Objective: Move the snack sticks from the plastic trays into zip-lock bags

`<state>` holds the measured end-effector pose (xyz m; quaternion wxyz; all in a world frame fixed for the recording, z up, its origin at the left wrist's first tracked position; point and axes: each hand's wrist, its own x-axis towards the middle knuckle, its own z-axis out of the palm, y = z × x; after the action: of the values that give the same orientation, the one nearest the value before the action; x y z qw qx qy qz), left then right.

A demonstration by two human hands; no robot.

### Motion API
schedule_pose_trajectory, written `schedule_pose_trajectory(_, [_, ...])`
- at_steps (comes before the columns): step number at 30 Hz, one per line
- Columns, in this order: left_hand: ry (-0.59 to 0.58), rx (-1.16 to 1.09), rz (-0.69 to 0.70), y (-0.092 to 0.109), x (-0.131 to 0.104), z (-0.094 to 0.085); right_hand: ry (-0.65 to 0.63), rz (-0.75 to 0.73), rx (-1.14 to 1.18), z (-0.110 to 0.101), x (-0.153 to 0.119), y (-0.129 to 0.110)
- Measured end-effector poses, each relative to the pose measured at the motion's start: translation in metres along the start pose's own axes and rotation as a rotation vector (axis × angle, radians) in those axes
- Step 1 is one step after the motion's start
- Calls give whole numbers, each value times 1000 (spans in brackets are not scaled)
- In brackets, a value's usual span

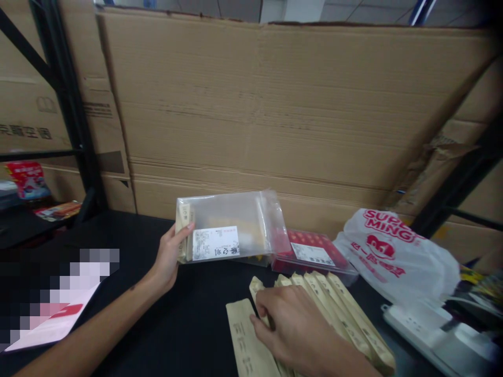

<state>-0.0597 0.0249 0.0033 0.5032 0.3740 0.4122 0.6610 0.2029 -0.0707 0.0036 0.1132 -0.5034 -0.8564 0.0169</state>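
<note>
My left hand (173,254) is closed on the left end of a clear plastic bag (251,214), which has a white printed label (215,243) and a beige packet (184,225) inside at that end. The bag is held tilted up above the black table. At the lower right, my right hand (285,319) has its fingers bent and closed around the upper end of a beige paper packet (256,285). Several similar packets (346,314) lie side by side under and right of that hand. One flat packet (249,340) lies just left of it.
A red box (314,248) in clear plastic sits behind the packets. Right of it are a white plastic bag (396,256) and a white power strip (424,330). A pink-white sheet (74,309) lies left on the black table (145,335). Cardboard (251,104) stands behind.
</note>
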Motion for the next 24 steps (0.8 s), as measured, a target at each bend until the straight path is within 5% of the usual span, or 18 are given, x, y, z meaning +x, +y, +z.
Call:
schedule_pose_trajectory(5, [-23, 13, 14, 0, -3, 2, 15, -209, -186, -7, -6, -16])
schedule_pose_trajectory(8, [-26, 9, 20, -2, -3, 3, -103, -309, -214, -10, -7, -33])
schedule_pose_trajectory(13, [-34, 13, 19, -3, -2, 3, -428, -70, -282, -20, 1, -65])
schedule_pose_trajectory(18, [-36, 13, 28, -1, -4, 5, -449, 9, -293, -23, 6, -77])
schedule_pose_trajectory(24, [-49, -1, 38, 0, -4, 5, -402, -65, -264, -13, 0, -60])
